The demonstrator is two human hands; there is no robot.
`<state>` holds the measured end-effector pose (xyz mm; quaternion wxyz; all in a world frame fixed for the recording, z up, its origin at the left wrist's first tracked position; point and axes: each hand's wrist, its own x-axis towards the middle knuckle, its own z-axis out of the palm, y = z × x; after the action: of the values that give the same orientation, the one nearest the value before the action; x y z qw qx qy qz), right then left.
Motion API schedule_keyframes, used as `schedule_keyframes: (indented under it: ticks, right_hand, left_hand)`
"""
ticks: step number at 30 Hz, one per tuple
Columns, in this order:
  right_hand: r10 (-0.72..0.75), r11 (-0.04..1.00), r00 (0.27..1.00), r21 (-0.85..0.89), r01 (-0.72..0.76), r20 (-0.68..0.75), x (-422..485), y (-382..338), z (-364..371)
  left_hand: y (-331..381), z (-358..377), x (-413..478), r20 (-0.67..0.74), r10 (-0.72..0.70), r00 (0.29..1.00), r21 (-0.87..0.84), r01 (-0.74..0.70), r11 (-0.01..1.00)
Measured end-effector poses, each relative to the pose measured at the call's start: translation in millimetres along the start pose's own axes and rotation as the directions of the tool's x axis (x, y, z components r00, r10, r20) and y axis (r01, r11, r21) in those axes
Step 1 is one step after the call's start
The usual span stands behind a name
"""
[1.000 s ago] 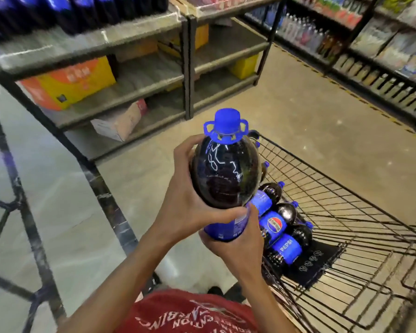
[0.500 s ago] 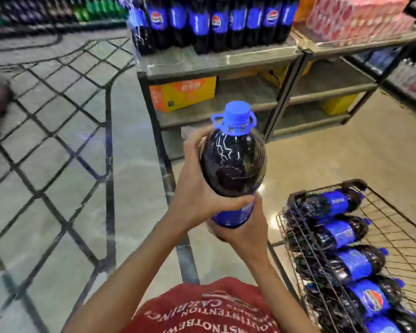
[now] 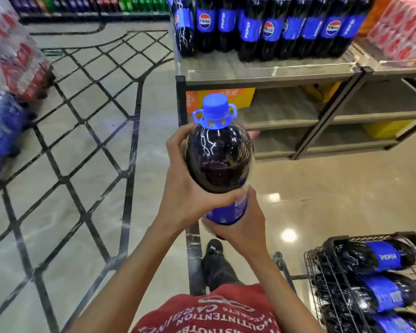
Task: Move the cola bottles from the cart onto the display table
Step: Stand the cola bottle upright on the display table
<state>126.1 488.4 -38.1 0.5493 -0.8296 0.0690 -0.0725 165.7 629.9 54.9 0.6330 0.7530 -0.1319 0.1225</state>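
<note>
Cola bottles on the display table: how do they stand? (K.)

Upright, packed in a row on the top, blue labels facing out. An orange-and-yellow box sits on the shelf below. (M.)

Cart? (K.)

Lower right, wire sides, well apart from the table. More bottles lie on their sides inside, stacked. (M.)

The one in hand? (K.)

Held bottle is in mid-air and roughly upright. It is in front of the table's near corner, touching neither table nor cart. (M.)

Hands? (K.)

Left hand wraps the dark upper body from the left. Its fingers curl round the shoulder and the thumb lies across the front. Right hand cups the labelled lower part from beneath, curled round it. Its fingertips are hidden behind the bottle. (M.)

Smallest item? (K.)

Blue cap with a ring handle, sitting on the neck. (M.)
</note>
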Motion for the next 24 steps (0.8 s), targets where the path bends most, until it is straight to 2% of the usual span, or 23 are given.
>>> schedule_keyframes:
  ticks: [15,24]
  right_hand:
    - [-0.033,0.998,0.998,0.053,0.03,0.056,233,1,26]
    - [0.001,0.997,1.0,0.074,-0.003,0.028,354,0,42]
  left_hand:
    - [-60,25,208,-0.063,-0.027,0.998,0.043,0.03,0.999]
    - [-94,36,326,-0.03,-0.019,0.999,0.059,0.021,0.998]
